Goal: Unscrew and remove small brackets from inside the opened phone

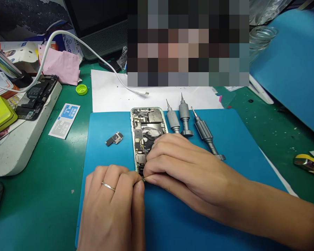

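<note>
An opened smartphone [140, 134] lies upright on the blue mat, its circuit board and inner parts bare. At its lower end, my left hand [112, 198], with a ring on one finger, is closed in a pinch. My right hand [183, 164] reaches over the phone's lower right side, also pinching. The fingertips of both hands meet at a tiny piece too small to make out. My fingers hide the phone's bottom right part. A small metal-and-black phone part [114, 138] sits on the mat left of the phone.
Three grey precision screwdrivers [184, 113] rest right of the phone. A white cable [94, 52] arches over white paper [107, 94]. Left are a sticker card [64, 121], a green cap [81, 90] and another opened phone [36, 97]. A yellow-handled tool [307, 164] lies far right.
</note>
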`<state>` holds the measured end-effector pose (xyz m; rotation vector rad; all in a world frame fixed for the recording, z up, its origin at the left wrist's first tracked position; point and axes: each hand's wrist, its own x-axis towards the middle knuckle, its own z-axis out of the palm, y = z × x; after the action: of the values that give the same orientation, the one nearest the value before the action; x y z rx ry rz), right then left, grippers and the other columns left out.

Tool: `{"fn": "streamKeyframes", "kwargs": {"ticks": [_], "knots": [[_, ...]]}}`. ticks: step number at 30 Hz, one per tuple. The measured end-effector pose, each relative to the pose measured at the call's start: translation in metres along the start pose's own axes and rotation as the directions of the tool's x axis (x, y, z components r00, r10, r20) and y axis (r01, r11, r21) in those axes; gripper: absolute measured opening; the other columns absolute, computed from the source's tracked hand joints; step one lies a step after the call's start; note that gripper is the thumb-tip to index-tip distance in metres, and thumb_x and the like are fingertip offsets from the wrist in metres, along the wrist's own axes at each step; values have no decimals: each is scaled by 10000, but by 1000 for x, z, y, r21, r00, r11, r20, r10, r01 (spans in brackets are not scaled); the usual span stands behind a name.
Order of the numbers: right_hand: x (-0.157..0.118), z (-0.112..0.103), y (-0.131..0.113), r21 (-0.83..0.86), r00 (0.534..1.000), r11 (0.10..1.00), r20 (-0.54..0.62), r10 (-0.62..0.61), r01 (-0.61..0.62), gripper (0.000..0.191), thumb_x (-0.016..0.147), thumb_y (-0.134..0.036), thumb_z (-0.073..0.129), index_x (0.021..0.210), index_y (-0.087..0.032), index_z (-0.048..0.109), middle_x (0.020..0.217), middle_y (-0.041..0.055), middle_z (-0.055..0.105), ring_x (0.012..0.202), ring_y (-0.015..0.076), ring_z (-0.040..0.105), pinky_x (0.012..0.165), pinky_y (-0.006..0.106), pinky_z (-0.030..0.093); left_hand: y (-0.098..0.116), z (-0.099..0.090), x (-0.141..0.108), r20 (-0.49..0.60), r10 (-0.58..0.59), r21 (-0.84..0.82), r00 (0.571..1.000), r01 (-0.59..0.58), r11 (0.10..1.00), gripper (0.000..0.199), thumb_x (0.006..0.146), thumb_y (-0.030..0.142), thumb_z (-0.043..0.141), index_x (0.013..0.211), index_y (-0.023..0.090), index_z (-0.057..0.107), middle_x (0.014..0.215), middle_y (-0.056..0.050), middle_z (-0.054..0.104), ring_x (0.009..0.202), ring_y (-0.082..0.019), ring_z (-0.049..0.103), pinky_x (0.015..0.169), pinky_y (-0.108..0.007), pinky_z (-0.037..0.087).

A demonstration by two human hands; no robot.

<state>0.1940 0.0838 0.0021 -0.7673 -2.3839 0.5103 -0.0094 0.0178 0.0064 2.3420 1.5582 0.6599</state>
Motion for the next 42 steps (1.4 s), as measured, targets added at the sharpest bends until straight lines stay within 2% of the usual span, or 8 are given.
{"fn": "streamKeyframes", "kwargs": {"ticks": [13,19,24,27,32,37,42], "knots": [[0,-1,0,44,1000,999,28,4,-6,154,1060,-188,564,948,-185,669,881,23,695,867,146,602,837,306,512,1,1,1,0,3,-22,1000,-3,1000,148,1034,107,504,995,243,547,933,4,653,815,-172,552,726,-348,380],[-1,-4,-1,73,1000,997,24,-4,2,88,1031,-150,591,1007,-178,672,941,29,698,940,139,608,898,310,507,6,2,0,-36,-59,-39,998,58,998,156,1047,112,486,982,245,535,907,6,631,822,-178,541,756,-359,371],[-2,-3,2,13,999,999,-13,-49,49,41,1015,-163,633,1006,-186,666,937,34,711,912,154,621,920,347,540,5,-1,0,-27,-69,-44,997,68,997,163,1050,116,479,971,246,538,908,-3,634,823,-184,545,743,-360,377],[-2,-1,2,-3,998,998,-19,-63,63,46,1012,-157,640,1005,-190,671,939,32,713,913,159,626,927,352,542,3,-2,2,2,-31,-50,1000,31,998,156,1048,110,488,982,240,545,916,4,629,824,-173,535,742,-349,370],[-2,-1,2,-38,998,998,-18,-60,59,69,1025,-172,627,990,-196,682,921,21,716,897,157,627,930,344,522,3,-1,2,-15,-51,-40,999,51,998,151,1059,125,484,989,241,550,925,10,626,849,-171,535,764,-345,359],[-2,-2,6,-99,1000,995,-9,-21,20,119,1028,-160,606,944,-190,684,874,18,701,848,162,627,863,348,494,4,-2,0,-52,-84,17,995,85,996,125,1061,146,498,1088,241,575,976,18,659,877,-165,557,788,-342,371],[-2,-2,9,-131,1000,991,4,3,-3,146,1029,-161,602,919,-167,698,851,25,686,835,170,623,821,354,473,4,-1,0,-56,-66,32,996,68,997,176,1066,160,504,1193,235,601,1019,8,675,908,-174,567,798,-348,383]]}}
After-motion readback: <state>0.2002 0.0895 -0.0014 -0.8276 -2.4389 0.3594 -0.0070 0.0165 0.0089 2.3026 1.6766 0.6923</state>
